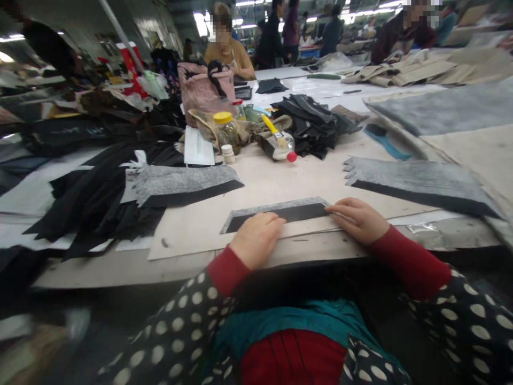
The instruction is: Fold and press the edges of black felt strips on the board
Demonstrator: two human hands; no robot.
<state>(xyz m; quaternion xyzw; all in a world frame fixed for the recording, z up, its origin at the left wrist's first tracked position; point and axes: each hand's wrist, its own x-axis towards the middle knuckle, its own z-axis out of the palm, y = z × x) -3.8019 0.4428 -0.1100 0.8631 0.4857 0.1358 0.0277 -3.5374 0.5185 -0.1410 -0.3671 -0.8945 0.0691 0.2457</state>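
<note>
Black with a grey border, a narrow strip [298,213] lies on a cream sheet [192,230]. The left hand [258,238] rests over its near edge, fingers bent together; the right hand [363,220] reaches its right end, fingers nearly straight. Whether either pinches it, I cannot tell. Beyond, a yellow-lidded jar [226,133] stands near a yellow-handled brush [274,129].

Workshop interior: tube lights [249,2] line the top of the frame; several people [230,56] occupy the upper centre and upper right; cut black pieces [108,198], left, and beige pieces [401,74], upper right, lie heaped on desks [120,271].
</note>
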